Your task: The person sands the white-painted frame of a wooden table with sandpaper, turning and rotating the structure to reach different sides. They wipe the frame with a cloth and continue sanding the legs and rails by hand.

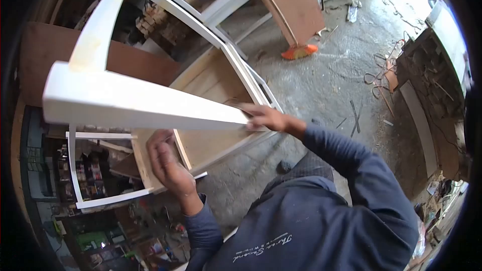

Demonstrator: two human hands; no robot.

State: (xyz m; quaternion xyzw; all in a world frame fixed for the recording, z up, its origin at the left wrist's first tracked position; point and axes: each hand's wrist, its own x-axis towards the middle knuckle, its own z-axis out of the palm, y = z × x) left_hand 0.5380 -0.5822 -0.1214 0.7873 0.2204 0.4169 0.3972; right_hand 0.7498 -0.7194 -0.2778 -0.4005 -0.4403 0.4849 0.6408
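Note:
A white-painted wooden beam (140, 98) runs across the view as part of a large wooden furniture frame, its thick end close to me at the left. My right hand (271, 119) is closed over the beam's narrow right end, fingers on its top and near side, blurred by motion. My left hand (170, 163) is open below the beam, beside the bare wooden part of the frame, its fingers stretched and slightly curved. Beyond the beam lies an unpainted wooden panel (211, 78) edged by white rails (241, 68).
A brown board (291, 5) leans at the back near an orange item (299, 51) on the concrete floor (321, 85). Stacked wood pieces (153, 20) lie behind the frame. A cord (381, 78) and dark strips (356, 116) are on the floor at right. Cluttered shelves (90, 170) stand left.

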